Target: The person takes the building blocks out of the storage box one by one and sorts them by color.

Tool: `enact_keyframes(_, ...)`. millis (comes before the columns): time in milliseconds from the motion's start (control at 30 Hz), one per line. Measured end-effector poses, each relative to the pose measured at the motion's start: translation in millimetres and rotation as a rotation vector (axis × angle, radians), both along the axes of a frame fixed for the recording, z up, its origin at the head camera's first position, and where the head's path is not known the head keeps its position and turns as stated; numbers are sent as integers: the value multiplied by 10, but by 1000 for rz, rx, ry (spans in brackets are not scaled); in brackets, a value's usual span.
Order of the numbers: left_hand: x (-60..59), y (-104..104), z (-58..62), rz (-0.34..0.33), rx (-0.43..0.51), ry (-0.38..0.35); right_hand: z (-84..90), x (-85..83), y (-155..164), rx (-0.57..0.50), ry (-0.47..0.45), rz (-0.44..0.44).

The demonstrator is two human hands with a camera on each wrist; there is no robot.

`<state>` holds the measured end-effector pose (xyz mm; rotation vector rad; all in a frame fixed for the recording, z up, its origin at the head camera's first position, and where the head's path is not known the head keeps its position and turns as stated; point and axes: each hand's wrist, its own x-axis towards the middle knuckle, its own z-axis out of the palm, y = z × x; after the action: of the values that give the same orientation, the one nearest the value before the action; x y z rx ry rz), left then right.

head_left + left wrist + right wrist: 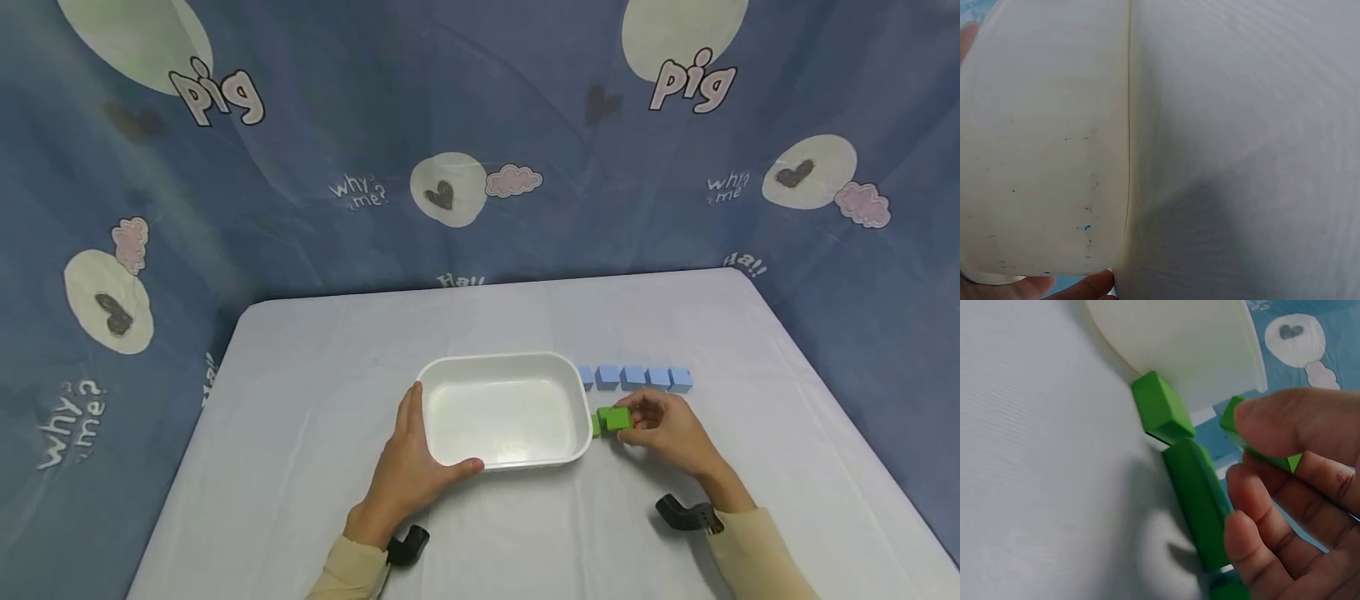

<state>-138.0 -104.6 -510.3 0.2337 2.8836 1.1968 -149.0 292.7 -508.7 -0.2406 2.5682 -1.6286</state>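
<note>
A white plastic tub (581, 417) stands mid-table with nothing in it. My left hand (420, 454) grips its near left corner, thumb up the left side and fingers along the front wall (1041, 144). Just right of the tub, my right hand (647, 419) pinches a green block (618, 418) a little above the cloth; the right wrist view shows the fingers (1285, 425) round that block (1230, 417). Below it a longer green block (1197, 500) lies on the cloth, and another green block (1161, 407) lies against the tub's wall (1179, 337).
A row of several light blue blocks (633, 377) lies behind the right hand, starting at the tub's far right corner. The table has a pale cloth (337, 375) and a blue printed curtain (480, 125) hangs behind and beside it.
</note>
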Motion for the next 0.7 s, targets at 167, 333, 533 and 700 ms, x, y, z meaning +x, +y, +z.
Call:
enact_keyframes(167,-15,2,7,-1,-11,-4,59,-63,30,25,14,-57)
enact_keyframes(333,-21,-5,-4,-1,-6,2,77,-140,-43,95,44,-97)
enact_keyframes(533,-20,-6,-2,-3,-3,-4,36,-219,-142,159,65,-113)
enact_keyframes(700,-21,-14,1,-3,-6,-3,5,-253,-188,177,69,-120)
